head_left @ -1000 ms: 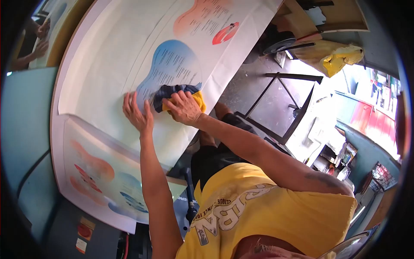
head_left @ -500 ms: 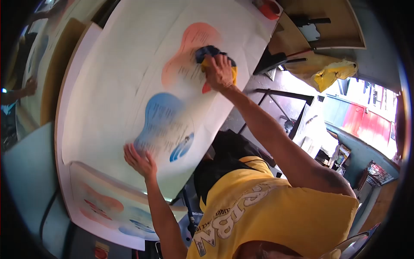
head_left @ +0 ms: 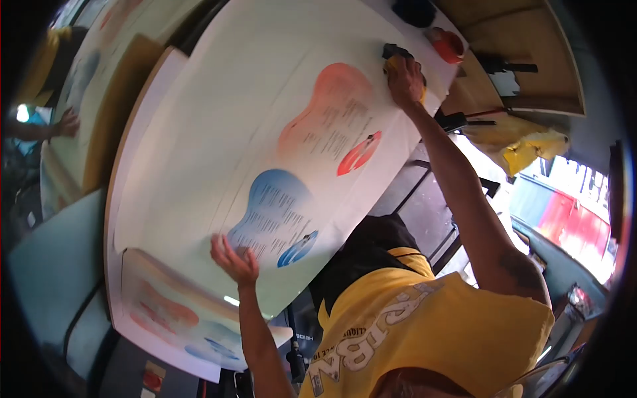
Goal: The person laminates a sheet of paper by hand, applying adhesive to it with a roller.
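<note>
A large white printed sheet (head_left: 199,132) lies over the work surface, with an orange-red rounded shape (head_left: 335,99), a blue one (head_left: 275,192) and small lines of text. My left hand (head_left: 235,260) rests on the sheet beside the blue shape's lower end, fingers spread and holding nothing. Near the far right edge of the sheet, my right hand (head_left: 406,83) presses down on a bunched dark and yellow cloth (head_left: 397,51). Most of the cloth is hidden under the palm and fingers.
Just past the cloth sit a red tape-like ring (head_left: 448,45) and a dark blue bundle (head_left: 413,12). A curled lower flap (head_left: 162,318) carries similar prints. Yellow material (head_left: 531,149) hangs at the right. A mirror-like panel (head_left: 73,119) stands left.
My right hand has slid the cloth up and right, off the orange-red print toward the sheet's far edge. My left hand stays by the blue print. The view has shifted slightly.
</note>
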Demonstrator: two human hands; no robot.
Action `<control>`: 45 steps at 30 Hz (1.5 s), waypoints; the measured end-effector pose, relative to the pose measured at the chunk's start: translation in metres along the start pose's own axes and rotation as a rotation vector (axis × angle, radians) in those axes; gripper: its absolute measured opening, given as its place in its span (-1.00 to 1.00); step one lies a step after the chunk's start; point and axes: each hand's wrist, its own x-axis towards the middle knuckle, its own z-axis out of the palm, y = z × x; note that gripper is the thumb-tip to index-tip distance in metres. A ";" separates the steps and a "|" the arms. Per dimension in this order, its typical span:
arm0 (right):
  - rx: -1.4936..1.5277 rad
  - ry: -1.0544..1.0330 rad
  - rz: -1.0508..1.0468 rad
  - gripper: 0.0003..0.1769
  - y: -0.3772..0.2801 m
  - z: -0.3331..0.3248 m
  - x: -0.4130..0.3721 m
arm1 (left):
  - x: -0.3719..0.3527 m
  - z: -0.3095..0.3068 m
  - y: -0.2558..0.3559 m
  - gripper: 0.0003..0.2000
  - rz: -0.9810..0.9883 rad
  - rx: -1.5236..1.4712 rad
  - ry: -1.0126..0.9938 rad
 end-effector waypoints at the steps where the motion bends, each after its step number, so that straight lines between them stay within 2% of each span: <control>1: 0.107 -0.029 -0.067 -0.52 -0.021 -0.003 -0.018 | -0.006 -0.006 0.003 -0.27 -0.032 0.030 -0.032; 3: 0.297 -0.047 -0.209 -0.53 -0.051 -0.009 -0.041 | 0.000 -0.002 0.003 -0.25 -0.056 0.055 -0.056; 4: 0.367 -0.187 -0.202 -0.59 -0.097 -0.017 -0.065 | -0.001 -0.004 0.002 -0.24 -0.058 0.075 -0.066; 5: 0.602 -0.021 -0.439 -0.58 -0.140 -0.028 -0.089 | -0.002 -0.005 0.003 -0.23 -0.055 0.093 -0.081; 6: 0.637 -0.014 -0.470 -0.53 -0.198 -0.049 -0.116 | 0.001 -0.004 0.003 -0.22 -0.048 0.110 -0.089; 7: 0.691 -0.073 -0.431 -0.52 -0.253 -0.074 -0.144 | 0.002 -0.002 0.003 -0.21 -0.066 0.113 -0.084; 9: 0.690 -0.196 -0.582 -0.58 -0.330 -0.082 -0.224 | -0.005 0.002 0.001 -0.20 -0.095 0.118 -0.083; 10: 0.771 -0.531 -0.605 -0.58 -0.352 -0.108 -0.229 | -0.006 0.007 -0.002 -0.19 -0.094 0.118 -0.068; 12: 0.786 -0.526 -0.665 -0.56 -0.385 -0.118 -0.236 | -0.007 0.010 -0.003 -0.17 -0.097 0.116 -0.037; 15: 0.794 -0.528 -0.714 -0.52 -0.376 -0.100 -0.217 | -0.002 0.006 -0.002 -0.15 -0.062 0.110 -0.088; 18: 0.720 -0.325 -0.575 -0.51 -0.334 -0.076 -0.177 | -0.006 0.002 -0.003 -0.15 -0.039 0.132 -0.118; 24: 0.606 -0.343 -0.354 -0.39 -0.241 -0.036 -0.060 | -0.004 0.004 -0.002 -0.14 -0.057 0.123 -0.132; 26: 0.455 -0.289 -0.270 -0.42 -0.213 -0.008 -0.030 | -0.004 0.003 -0.002 -0.13 -0.065 0.120 -0.141; 32: 0.272 -0.134 -0.123 -0.34 -0.126 0.049 0.065 | -0.006 0.004 -0.003 -0.13 -0.072 0.149 -0.135; 33: 0.218 -0.022 -0.154 -0.41 -0.114 0.059 0.077 | -0.004 0.006 -0.002 -0.14 -0.075 0.142 -0.132; 36: 0.067 -0.154 0.038 -0.51 -0.105 0.054 0.108 | -0.004 0.003 -0.003 -0.16 -0.047 0.120 -0.103; 39: 0.042 -0.007 0.044 -0.63 -0.116 0.057 0.098 | -0.006 -0.001 0.000 -0.17 -0.017 0.110 -0.081; 41: 0.240 -0.016 -0.030 -0.66 -0.155 0.032 0.063 | -0.004 -0.002 0.001 -0.18 -0.012 0.128 -0.069; 42: 0.337 -0.072 -0.070 -0.66 -0.177 0.029 0.032 | -0.005 -0.002 0.004 -0.18 -0.017 0.137 -0.070; 43: 0.284 -0.187 -0.142 -0.55 -0.203 0.023 -0.009 | -0.005 -0.001 0.006 -0.18 -0.023 0.136 -0.068; 44: 0.465 -0.326 -0.185 -0.54 -0.225 0.022 -0.054 | -0.005 -0.002 0.007 -0.19 -0.026 0.139 -0.071; 45: 0.547 -0.325 -0.283 -0.52 -0.250 -0.024 -0.088 | -0.003 -0.003 0.007 -0.19 -0.025 0.142 -0.075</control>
